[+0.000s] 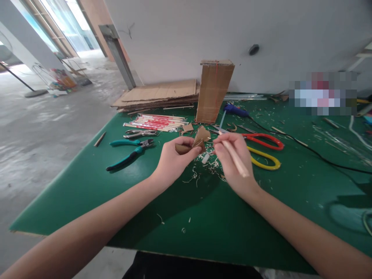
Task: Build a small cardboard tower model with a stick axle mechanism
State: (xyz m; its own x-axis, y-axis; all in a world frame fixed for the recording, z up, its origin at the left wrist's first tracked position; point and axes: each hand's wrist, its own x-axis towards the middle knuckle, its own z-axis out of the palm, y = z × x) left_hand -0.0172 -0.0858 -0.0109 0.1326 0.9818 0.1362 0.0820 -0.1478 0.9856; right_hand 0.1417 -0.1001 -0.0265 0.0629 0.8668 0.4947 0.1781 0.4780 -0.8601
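As work looks midway, left hand (176, 155): gripping ragged cardboard (202, 134)
Right hand (244, 154): closed round pale stick (235, 158)
Shavings (214, 164): uncleared

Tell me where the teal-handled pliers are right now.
In the head view, the teal-handled pliers lie on the green table, to the left of the left hand and just below the silver metal tool in the picture.

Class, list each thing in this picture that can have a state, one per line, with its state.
Left hand: closed on scrap
Scrap: held
Right hand: closed on stick
Stick: held, slanted
Cutters: handles spread
Scissors: handles apart
Cardboard block: upright
Sheets: stacked flat
Glue gun: set down, cord attached
Packed sticks: wrapped
Shavings: scattered
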